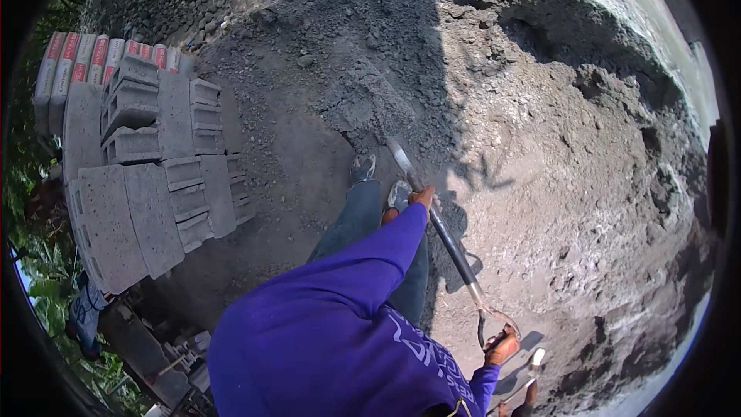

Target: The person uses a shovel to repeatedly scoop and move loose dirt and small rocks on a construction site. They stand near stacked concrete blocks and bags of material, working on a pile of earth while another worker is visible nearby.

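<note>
Head view: nearest the lens, your purple sleeves [309,316] reach toward 2 closed hands. Your right hand [502,346] wraps the looped end of the shovel [454,249]; your left hand [422,198] is closed around its shaft, nearer the blade end. The shovel lies ahead of you, its long axis slanting from the loop at lower right up and left, so the blade end points away from you into grey grit [370,96] (the grit hides the blade, so its edge cannot be told).

Just left of the shaft are your 2 shoes [363,168], so room is tight there. On the shaft's right, sunlit ground [556,208] lies open as far as a broken earth ridge [656,170]. The shovel's loop looks brownish, its shaft mostly dark, and the metal toward the blade pale and worn.

Farther left, past a strip of shaded ground, stand stacked concrete blocks [150,212]; behind them, pale bags with red panels [85,62].
</note>
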A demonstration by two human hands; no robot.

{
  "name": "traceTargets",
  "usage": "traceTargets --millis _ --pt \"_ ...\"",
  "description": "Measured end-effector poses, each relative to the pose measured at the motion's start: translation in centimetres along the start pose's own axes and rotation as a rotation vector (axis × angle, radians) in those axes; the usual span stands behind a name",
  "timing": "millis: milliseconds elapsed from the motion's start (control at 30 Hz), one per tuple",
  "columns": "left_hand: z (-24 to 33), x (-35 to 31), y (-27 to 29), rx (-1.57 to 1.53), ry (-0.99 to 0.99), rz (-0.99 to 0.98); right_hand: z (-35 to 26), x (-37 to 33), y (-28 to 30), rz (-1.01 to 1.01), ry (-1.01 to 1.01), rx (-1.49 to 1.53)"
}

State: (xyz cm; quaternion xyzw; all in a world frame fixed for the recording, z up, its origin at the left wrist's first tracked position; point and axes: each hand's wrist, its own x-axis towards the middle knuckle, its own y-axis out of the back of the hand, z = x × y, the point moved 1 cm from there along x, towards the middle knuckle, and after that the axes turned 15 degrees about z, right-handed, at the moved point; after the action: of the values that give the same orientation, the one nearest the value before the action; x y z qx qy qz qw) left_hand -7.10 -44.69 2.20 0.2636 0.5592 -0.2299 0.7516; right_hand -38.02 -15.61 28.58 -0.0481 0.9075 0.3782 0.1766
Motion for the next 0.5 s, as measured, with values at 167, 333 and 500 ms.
traceTargets --millis 167,333,500 --pt "-4.0 -3.3 9.3 -0.36 0.166 0.071 -12.1 3.2 0.0 -0.285 0.376 -0.18" --pt "-4.8 -1.6 23.5 -0.915 0.246 0.127 -17.9 -3.5 -11.3 -0.63 0.675 -0.429" --pt "-3.7 1.7 48.7 -1.439 0.088 0.201 -10.2 -33.0 -17.9 -1.112 0.976 -0.605"
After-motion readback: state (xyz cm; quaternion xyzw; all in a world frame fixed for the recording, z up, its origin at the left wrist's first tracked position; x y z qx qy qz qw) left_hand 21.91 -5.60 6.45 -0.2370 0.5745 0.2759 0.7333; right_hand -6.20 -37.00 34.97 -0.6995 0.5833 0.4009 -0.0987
